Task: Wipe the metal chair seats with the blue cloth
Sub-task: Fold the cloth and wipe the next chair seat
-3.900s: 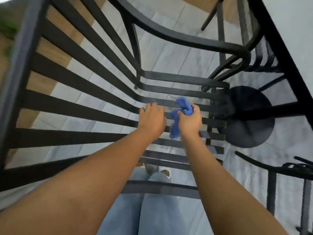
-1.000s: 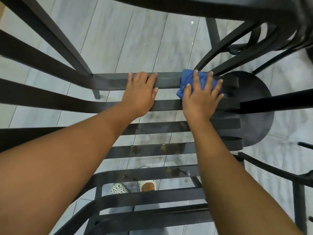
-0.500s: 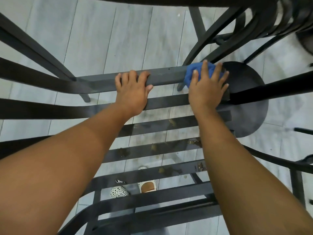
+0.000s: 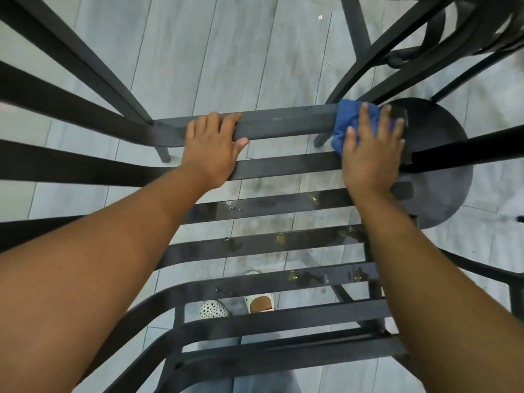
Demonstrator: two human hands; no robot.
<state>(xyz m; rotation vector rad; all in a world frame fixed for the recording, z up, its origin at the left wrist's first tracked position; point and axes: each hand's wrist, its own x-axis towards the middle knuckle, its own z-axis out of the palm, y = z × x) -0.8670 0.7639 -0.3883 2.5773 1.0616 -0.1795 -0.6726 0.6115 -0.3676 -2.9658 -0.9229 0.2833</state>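
Nearest, at the bottom edge: denim legs and spotted shoes (image 4: 213, 308) seen through the gaps of the slatted metal chair seat (image 4: 283, 242), with wet, stained patches on the middle slats. Farther up, left hand (image 4: 211, 150) curled over the far slat's edge, fingers pressed together, thumb under the near side. Right hand (image 4: 370, 154) flat with fingers spread, pressing the blue cloth (image 4: 347, 123) onto that slat's right end — bare slat between the hands. Beyond the seat's right edge, a round black base (image 4: 442, 165) on grey plank floor (image 4: 226, 52).
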